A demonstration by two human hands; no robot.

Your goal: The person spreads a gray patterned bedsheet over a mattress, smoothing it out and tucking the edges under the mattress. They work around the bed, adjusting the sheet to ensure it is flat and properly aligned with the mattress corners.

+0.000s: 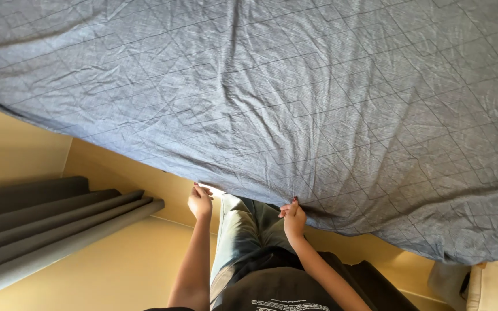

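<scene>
A large grey-blue bedsheet (295, 98) with a thin diamond line pattern, heavily creased, spreads across most of the view. Its near edge runs diagonally from upper left to lower right. My left hand (200, 201) grips that edge with fingers curled around the fabric. My right hand (294, 217) pinches the same edge a little to the right. Both forearms reach up from the bottom of the view. Between them show my grey-green trousers (243, 227) and a dark shirt (278, 288).
Dark grey curtain folds (47, 222) hang at the left against a yellow wall (12, 152). A yellow floor (122, 265) lies below. At the bottom right corner sit a cream cushion (494, 285) and a pale bag-like object (448, 279).
</scene>
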